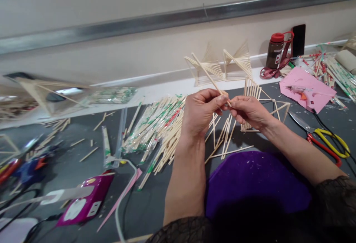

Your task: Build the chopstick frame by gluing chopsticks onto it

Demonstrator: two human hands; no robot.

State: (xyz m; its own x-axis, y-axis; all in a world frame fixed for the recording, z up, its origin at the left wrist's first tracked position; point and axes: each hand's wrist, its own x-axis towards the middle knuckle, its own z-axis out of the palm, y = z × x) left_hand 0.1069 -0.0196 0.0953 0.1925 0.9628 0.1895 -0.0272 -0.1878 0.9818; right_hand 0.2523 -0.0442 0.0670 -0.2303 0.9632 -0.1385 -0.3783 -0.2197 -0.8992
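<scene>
A pale wooden chopstick (pixel 207 73) slants up and to the left from my hands. My left hand (pixel 204 107) pinches it near its lower end between thumb and fingers. The fingertips of my right hand (pixel 247 111) close on the tip of that same end, touching my left fingers. Partly hidden behind my right hand stands a frame of chopsticks (pixel 251 87) with a row of parallel sticks. Loose chopsticks (pixel 228 139) lie below my hands. To the left of my left wrist is a pile of chopsticks (pixel 167 139), some bare, some in clear wrappers with green print.
Two twisted stick structures (pixel 236 63) stand against the wall. At right are a red-capped bottle (pixel 275 52), a glue gun (pixel 302 92) on pink paper (pixel 319 83), and yellow-and-red scissors (pixel 319 133). A purple rounded surface (pixel 258 180) lies before me. A magenta packet (pixel 91 198) and white cable (pixel 119 206) are left.
</scene>
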